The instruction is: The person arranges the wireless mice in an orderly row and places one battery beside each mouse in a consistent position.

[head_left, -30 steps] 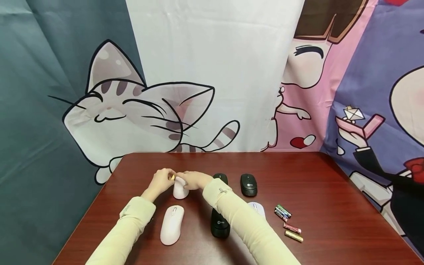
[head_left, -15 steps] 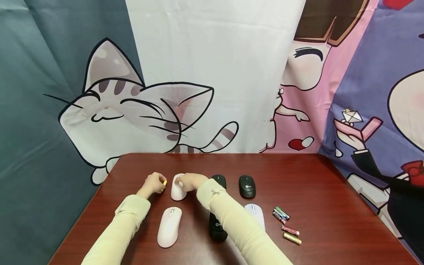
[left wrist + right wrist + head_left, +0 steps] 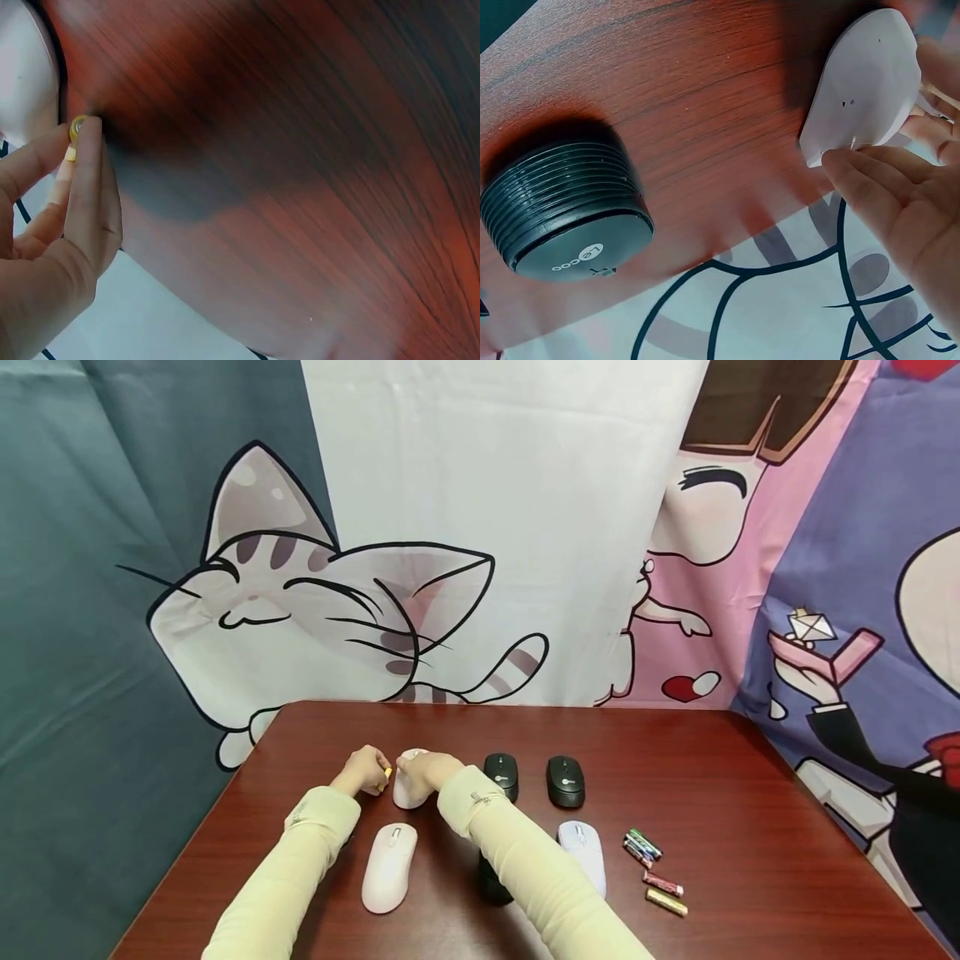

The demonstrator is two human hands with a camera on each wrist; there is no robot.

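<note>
Between the thumb and fingertips of my left hand is a small yellow battery, its round end showing in the left wrist view. My right hand grips a white computer mouse just to the right of the battery. In the right wrist view the mouse sits tilted at the upper right, with the thumb and fingers at its edges. A second white mouse lies on the table nearer to me, below both hands.
Two black mice, one at the back and one farther right, lie right of my hands. My right sleeve partly covers another black mouse. A white mouse and several loose batteries lie to the right.
A second ago both hands met at the top of the white mouse. My left hand has since drawn off leftward with the battery, while the right hand stays on the mouse.
</note>
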